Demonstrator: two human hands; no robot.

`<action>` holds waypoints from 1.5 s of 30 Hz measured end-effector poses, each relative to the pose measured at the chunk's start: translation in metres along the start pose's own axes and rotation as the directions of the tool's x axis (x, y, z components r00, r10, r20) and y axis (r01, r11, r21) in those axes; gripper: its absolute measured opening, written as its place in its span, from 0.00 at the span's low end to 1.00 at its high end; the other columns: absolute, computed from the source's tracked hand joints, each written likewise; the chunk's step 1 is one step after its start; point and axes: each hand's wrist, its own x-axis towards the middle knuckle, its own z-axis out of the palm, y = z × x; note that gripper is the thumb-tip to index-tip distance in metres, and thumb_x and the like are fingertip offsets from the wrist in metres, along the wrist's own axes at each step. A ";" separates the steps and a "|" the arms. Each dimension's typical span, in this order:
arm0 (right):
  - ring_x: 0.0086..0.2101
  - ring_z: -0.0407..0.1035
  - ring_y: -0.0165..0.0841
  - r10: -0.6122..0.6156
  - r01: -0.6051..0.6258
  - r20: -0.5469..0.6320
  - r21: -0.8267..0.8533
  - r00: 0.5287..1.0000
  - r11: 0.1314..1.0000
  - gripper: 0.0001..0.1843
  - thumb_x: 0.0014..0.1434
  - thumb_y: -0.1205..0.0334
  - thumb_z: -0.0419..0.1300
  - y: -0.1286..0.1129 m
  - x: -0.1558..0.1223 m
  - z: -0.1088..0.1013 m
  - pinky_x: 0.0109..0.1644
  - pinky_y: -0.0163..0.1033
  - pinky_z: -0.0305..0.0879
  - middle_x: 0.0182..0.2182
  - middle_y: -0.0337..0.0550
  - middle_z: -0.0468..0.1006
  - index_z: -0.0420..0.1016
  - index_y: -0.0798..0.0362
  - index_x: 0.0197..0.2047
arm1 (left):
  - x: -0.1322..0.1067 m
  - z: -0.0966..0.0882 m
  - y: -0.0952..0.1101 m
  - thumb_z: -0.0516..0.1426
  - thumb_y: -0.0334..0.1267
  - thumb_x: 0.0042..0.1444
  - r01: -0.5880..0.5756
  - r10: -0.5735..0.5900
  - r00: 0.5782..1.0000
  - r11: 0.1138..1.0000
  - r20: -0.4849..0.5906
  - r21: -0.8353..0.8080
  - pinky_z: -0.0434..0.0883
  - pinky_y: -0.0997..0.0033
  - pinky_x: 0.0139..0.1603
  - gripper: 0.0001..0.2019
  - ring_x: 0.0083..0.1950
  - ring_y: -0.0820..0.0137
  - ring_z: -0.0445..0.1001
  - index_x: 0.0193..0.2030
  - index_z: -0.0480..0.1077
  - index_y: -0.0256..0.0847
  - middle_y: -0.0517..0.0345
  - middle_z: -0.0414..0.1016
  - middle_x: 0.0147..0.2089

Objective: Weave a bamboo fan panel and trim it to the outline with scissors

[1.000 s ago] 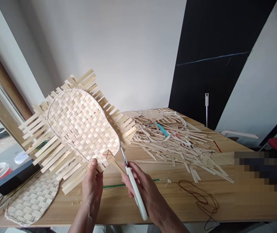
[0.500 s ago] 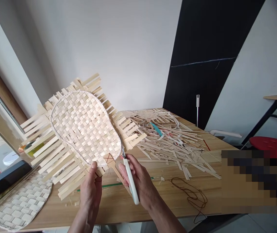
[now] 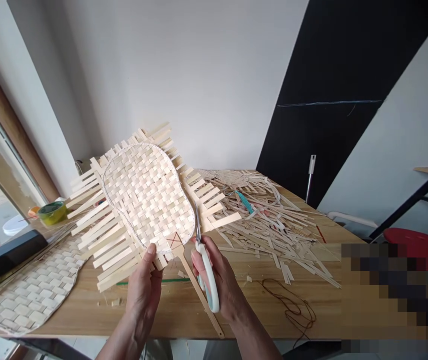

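My left hand (image 3: pixel 144 280) grips the lower edge of a woven bamboo panel (image 3: pixel 148 200), which has a stitched, paddle-shaped outline and loose strip ends sticking out all round. My right hand (image 3: pixel 214 280) is shut on white-handled scissors (image 3: pixel 206 272), their steel blades (image 3: pixel 197 225) lying against the panel's right edge. A thin wooden handle strip (image 3: pixel 198 292) runs from the panel's marked bottom end down past my right hand. The blades' tips sit among the strip ends.
A trimmed woven panel (image 3: pixel 29 292) lies at the table's left, beside a black case (image 3: pixel 7 255) and a green tape roll (image 3: pixel 51 212). Bamboo offcuts (image 3: pixel 266 225) heap up behind my hands. Brown cord (image 3: pixel 289 305) lies near the front edge. A blurred patch covers the right.
Both hands and the panel have shifted right and lower in view. The scissors now stand more upright along the panel's edge, and more of the wooden handle strip shows.
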 end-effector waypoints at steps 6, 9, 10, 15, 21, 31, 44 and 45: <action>0.21 0.58 0.28 -0.004 0.001 -0.037 -0.082 0.999 0.997 0.18 0.58 0.45 0.51 0.003 0.003 -0.001 0.24 0.32 0.56 0.20 0.33 0.63 0.65 0.51 0.41 | -0.006 0.002 -0.001 0.54 0.22 0.55 0.034 -0.034 0.999 0.999 0.005 0.000 0.75 0.77 0.39 0.15 0.40 0.71 0.77 0.49 0.71 0.34 0.50 0.77 0.41; 0.20 0.57 0.28 -0.010 -0.001 -0.066 -0.166 0.998 0.986 0.19 0.58 0.45 0.51 0.005 0.005 -0.003 0.22 0.31 0.54 0.19 0.33 0.63 0.66 0.52 0.41 | -0.005 0.000 -0.002 0.55 0.23 0.54 0.059 -0.059 0.998 0.998 0.009 0.017 0.75 0.78 0.40 0.14 0.40 0.70 0.77 0.48 0.71 0.32 0.48 0.78 0.40; 0.20 0.58 0.28 -0.011 -0.002 -0.075 -0.173 0.997 0.985 0.19 0.58 0.45 0.51 0.005 0.005 -0.004 0.22 0.31 0.54 0.18 0.33 0.62 0.66 0.52 0.41 | -0.004 0.000 -0.003 0.55 0.23 0.54 0.063 -0.064 0.998 0.998 0.009 0.021 0.75 0.78 0.39 0.14 0.40 0.70 0.77 0.48 0.71 0.32 0.48 0.78 0.40; 0.20 0.60 0.29 -0.011 -0.008 -0.085 -0.224 0.996 0.975 0.19 0.57 0.46 0.51 0.006 0.006 -0.006 0.23 0.32 0.57 0.19 0.34 0.64 0.67 0.52 0.41 | -0.001 -0.003 -0.005 0.57 0.24 0.53 0.075 -0.076 0.997 0.997 0.006 0.035 0.75 0.76 0.43 0.13 0.42 0.69 0.77 0.45 0.72 0.34 0.51 0.78 0.40; 0.19 0.60 0.30 0.004 -0.035 -0.112 -0.277 0.994 0.960 0.18 0.57 0.46 0.51 0.010 0.006 -0.008 0.23 0.33 0.57 0.17 0.34 0.65 0.67 0.53 0.38 | -0.001 -0.005 -0.007 0.57 0.25 0.53 0.101 -0.102 0.995 0.994 0.007 0.049 0.74 0.76 0.44 0.08 0.43 0.69 0.76 0.40 0.73 0.35 0.54 0.78 0.39; 0.17 0.55 0.30 0.013 -0.032 -0.063 -0.307 0.998 0.951 0.17 0.58 0.46 0.50 0.016 0.001 -0.015 0.22 0.34 0.52 0.15 0.32 0.60 0.65 0.52 0.37 | 0.000 -0.006 -0.005 0.56 0.22 0.53 0.091 -0.091 0.996 0.995 0.012 0.028 0.74 0.76 0.43 0.11 0.40 0.70 0.77 0.41 0.73 0.36 0.55 0.79 0.36; 0.16 0.51 0.26 0.008 -0.027 -0.061 -0.312 0.998 0.950 0.14 0.58 0.50 0.52 0.011 -0.004 -0.020 0.21 0.33 0.49 0.15 0.30 0.57 0.62 0.51 0.29 | 0.007 -0.014 -0.004 0.58 0.23 0.52 0.151 -0.151 0.989 0.987 -0.008 0.050 0.74 0.80 0.38 0.05 0.36 0.72 0.77 0.35 0.73 0.32 0.52 0.78 0.35; 0.16 0.51 0.26 0.002 -0.022 -0.062 -0.318 0.998 0.948 0.14 0.58 0.50 0.52 0.012 -0.004 -0.020 0.21 0.33 0.50 0.15 0.30 0.57 0.63 0.51 0.29 | 0.006 -0.014 -0.004 0.58 0.23 0.52 0.152 -0.151 0.988 0.987 -0.007 0.049 0.74 0.80 0.38 0.06 0.36 0.72 0.77 0.35 0.73 0.32 0.52 0.78 0.35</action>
